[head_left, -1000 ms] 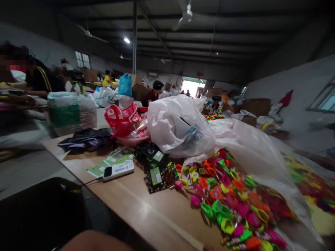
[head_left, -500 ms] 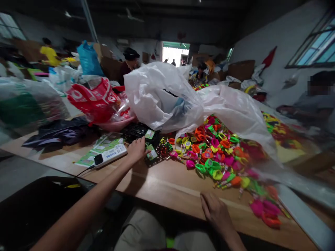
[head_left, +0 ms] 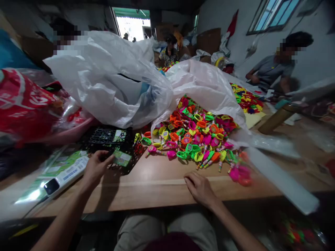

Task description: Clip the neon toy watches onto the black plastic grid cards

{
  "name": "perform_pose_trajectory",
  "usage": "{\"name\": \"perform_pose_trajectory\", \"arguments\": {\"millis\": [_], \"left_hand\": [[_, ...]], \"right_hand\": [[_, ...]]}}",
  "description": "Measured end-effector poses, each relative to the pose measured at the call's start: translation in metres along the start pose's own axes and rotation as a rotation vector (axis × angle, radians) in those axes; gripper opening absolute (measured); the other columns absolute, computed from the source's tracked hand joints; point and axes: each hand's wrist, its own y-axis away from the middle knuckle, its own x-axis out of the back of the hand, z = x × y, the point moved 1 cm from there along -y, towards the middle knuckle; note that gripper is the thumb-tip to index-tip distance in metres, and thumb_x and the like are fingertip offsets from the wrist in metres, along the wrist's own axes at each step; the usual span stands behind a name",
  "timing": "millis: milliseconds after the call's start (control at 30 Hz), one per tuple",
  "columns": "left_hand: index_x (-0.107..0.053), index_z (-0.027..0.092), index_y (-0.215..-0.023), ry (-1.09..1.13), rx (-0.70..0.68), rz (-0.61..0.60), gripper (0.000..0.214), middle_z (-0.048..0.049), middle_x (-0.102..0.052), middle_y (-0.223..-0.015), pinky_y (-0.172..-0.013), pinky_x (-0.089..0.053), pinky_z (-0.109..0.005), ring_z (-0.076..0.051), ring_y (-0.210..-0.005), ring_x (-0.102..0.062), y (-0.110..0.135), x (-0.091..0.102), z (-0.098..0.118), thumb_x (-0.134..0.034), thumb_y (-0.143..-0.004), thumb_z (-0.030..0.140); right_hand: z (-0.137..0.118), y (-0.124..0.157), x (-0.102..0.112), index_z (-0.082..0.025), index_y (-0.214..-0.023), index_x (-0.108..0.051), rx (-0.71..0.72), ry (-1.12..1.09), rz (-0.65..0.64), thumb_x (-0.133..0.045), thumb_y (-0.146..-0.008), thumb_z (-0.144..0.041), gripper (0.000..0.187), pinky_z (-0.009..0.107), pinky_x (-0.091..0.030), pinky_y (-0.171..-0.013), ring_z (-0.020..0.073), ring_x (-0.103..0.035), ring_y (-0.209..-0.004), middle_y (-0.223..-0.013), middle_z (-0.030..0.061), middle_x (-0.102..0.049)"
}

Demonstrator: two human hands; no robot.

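My left hand (head_left: pixel 96 167) is open, its fingertips at the near edge of a black plastic mesh sheet (head_left: pixel 110 137) that has small green labels. Whether they touch it, I cannot tell. My right hand (head_left: pixel 200 190) lies open on the bare wooden table (head_left: pixel 146 184), just short of a heap of neon plastic toy bracelets (head_left: pixel 193 134) in pink, orange, green and yellow. Left of my left hand lies a white power strip (head_left: pixel 64 174) on green printed sheets (head_left: pixel 56 160).
A large white plastic bag (head_left: pixel 110 80) spreads behind the heap, beside a red plastic bag (head_left: pixel 23 104). A co-worker (head_left: pixel 269 69) sits at the right beside more coloured pieces (head_left: pixel 246 99). Another person (head_left: pixel 169 52) sits further back. A long white strip (head_left: pixel 282 177) lies at the right.
My head has turned right, shifting the whole scene left. My left hand has slid from on top of the black mesh to its near edge. My right hand has moved further onto the table.
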Motion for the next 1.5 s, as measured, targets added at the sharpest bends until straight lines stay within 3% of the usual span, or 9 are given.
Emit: {"name": "perform_pose_trajectory", "arguments": {"millis": [133,233,367,467,667,933,1167,1300,1500], "left_hand": [[-0.064,0.022,-0.099,0.042,-0.105,0.019,0.048,-0.0018,-0.069,-0.092,-0.076,-0.053,-0.032,-0.021,-0.083,-0.065,0.04,0.029,0.012,-0.067,-0.076,0.064],[-0.067,0.024,-0.097,0.021,-0.365,-0.042,0.029,-0.0023,-0.069,-0.096,-0.074,-0.055,-0.027,-0.02,-0.086,-0.067,0.084,0.038,0.025,-0.069,-0.086,0.05],[-0.069,0.026,-0.107,-0.078,-0.779,-0.184,0.015,-0.0046,-0.073,-0.105,-0.082,-0.056,-0.023,-0.017,-0.098,-0.068,0.142,0.021,0.024,-0.057,-0.097,0.022],[-0.067,0.026,-0.114,-0.103,-0.9,-0.286,0.023,-0.0058,-0.074,-0.114,-0.096,-0.056,-0.029,-0.02,-0.114,-0.064,0.17,-0.007,0.015,-0.052,-0.099,0.019],[-0.065,0.027,-0.12,-0.025,-0.875,-0.475,0.026,-0.0052,-0.074,-0.117,-0.111,-0.052,-0.042,-0.022,-0.115,-0.065,0.18,-0.049,0.022,-0.05,-0.1,0.02],[-0.064,0.024,-0.123,0.174,-0.461,-0.338,0.026,-0.0107,-0.069,-0.122,-0.103,-0.053,-0.045,-0.024,-0.117,-0.062,0.151,-0.06,0.011,-0.057,-0.099,0.033],[-0.051,0.023,-0.146,0.19,-0.249,-0.378,0.065,-0.012,-0.064,-0.128,-0.109,-0.049,-0.047,-0.026,-0.122,-0.059,0.106,-0.079,0.008,-0.073,-0.086,0.031],[-0.053,0.026,-0.146,0.218,-0.235,-0.417,0.066,-0.0111,-0.066,-0.123,-0.105,-0.049,-0.048,-0.027,-0.118,-0.059,0.105,-0.082,0.011,-0.074,-0.084,0.03],[-0.053,0.027,-0.146,0.258,-0.222,-0.429,0.067,-0.0107,-0.066,-0.121,-0.105,-0.048,-0.049,-0.029,-0.117,-0.057,0.109,-0.082,0.007,-0.075,-0.083,0.031]], "right_hand": [[-0.019,-0.044,-0.005,-0.02,-0.107,-0.066,0.054,-0.11,0.027,-0.049,-0.105,-0.02,0.017,0.031,-0.051,-0.083,0.0197,-0.065,-0.091,-0.098,0.0061,-0.068],[-0.043,-0.093,-0.015,-0.019,-0.113,-0.068,0.111,0.023,0.0,-0.047,-0.106,-0.02,0.021,0.032,-0.051,-0.09,0.0217,-0.064,-0.099,-0.106,0.009,-0.068],[-0.071,-0.155,-0.036,-0.015,-0.113,-0.07,0.024,0.335,-0.143,-0.048,-0.101,-0.01,0.026,0.039,-0.049,-0.097,0.0285,-0.059,-0.113,-0.117,0.015,-0.067],[-0.079,-0.182,-0.049,-0.012,-0.107,-0.072,-0.055,0.396,-0.21,-0.048,-0.096,-0.003,0.028,0.042,-0.049,-0.094,0.0317,-0.058,-0.114,-0.116,0.0195,-0.067],[-0.063,-0.196,-0.041,-0.015,-0.105,-0.07,-0.125,0.235,-0.16,-0.063,-0.097,-0.021,0.012,0.032,-0.048,-0.083,0.0213,-0.062,-0.096,-0.107,0.0111,-0.069],[-0.061,-0.157,-0.028,-0.016,-0.104,-0.067,-0.417,-0.942,-0.089,-0.074,-0.083,-0.048,0.039,0.024,-0.043,-0.059,0.0103,-0.051,-0.063,-0.083,-0.0014,-0.061],[-0.088,-0.138,-0.072,-0.015,-0.096,-0.07,-0.431,-0.906,-0.169,-0.077,-0.077,-0.038,0.03,0.027,-0.051,-0.063,0.0142,-0.06,-0.065,-0.078,0.0005,-0.069],[-0.095,-0.126,-0.101,-0.017,-0.093,-0.074,-0.406,-0.743,-0.175,-0.075,-0.079,-0.033,0.021,0.028,-0.052,-0.065,0.017,-0.064,-0.069,-0.079,0.0021,-0.073],[-0.1,-0.116,-0.104,-0.018,-0.097,-0.074,-0.367,-0.671,-0.132,-0.073,-0.084,-0.032,0.02,0.03,-0.054,-0.071,0.0199,-0.068,-0.075,-0.085,0.0036,-0.076]]}}
